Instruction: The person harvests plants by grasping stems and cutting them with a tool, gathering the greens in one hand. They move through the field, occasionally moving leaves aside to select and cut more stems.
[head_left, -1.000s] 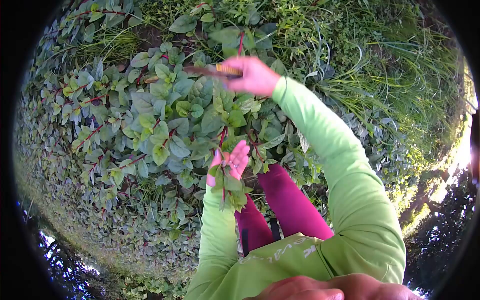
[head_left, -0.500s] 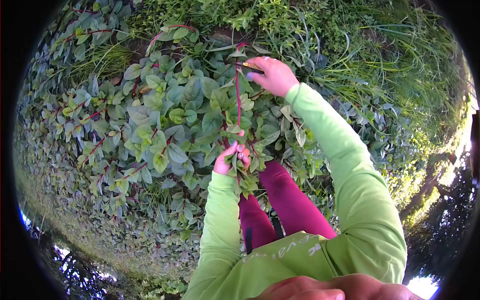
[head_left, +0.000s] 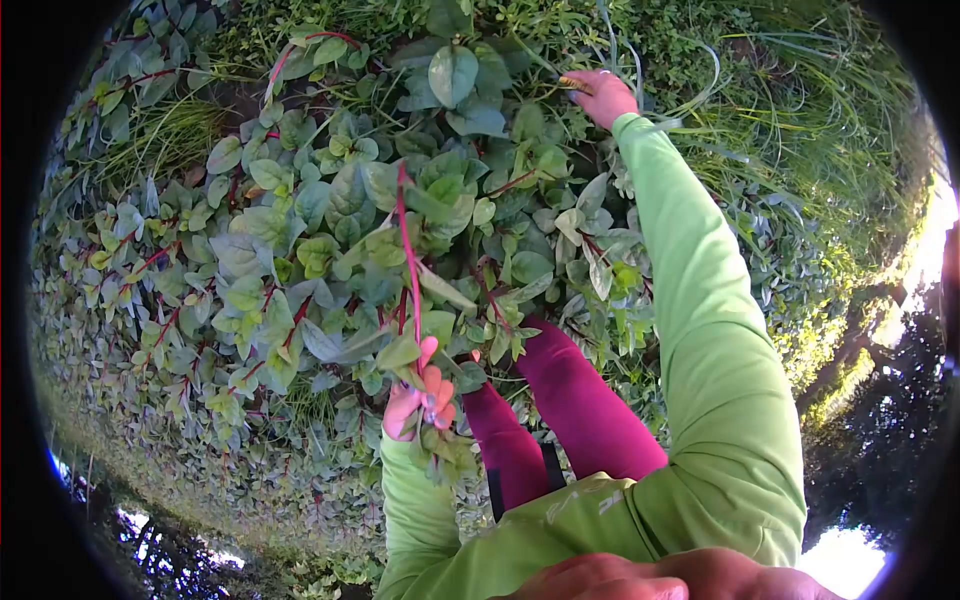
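My left hand [head_left: 422,398] is closed around a red-stemmed leafy shoot [head_left: 409,245], which looks like Malabar spinach. The shoot's bare red upper end points away from me, and its leaves hang around my fingers. Farther out to the right, my right hand [head_left: 606,98] grips a small knife [head_left: 574,84] with a yellow-and-black handle; its blade is hard to make out. That hand is over low greenery beside the grass, apart from the shoot.
Dense leafy plants [head_left: 270,255] with red stems spread below and left of my hands. Long grass [head_left: 800,130] grows at the right. My legs [head_left: 585,400] in magenta trousers stand among the leaves. Dark trees [head_left: 860,450] appear at the lower right edge.
My left hand has drawn the shoot down and left toward me, and its upper end is now loose. My right hand has moved up and right with the knife, away from the stem.
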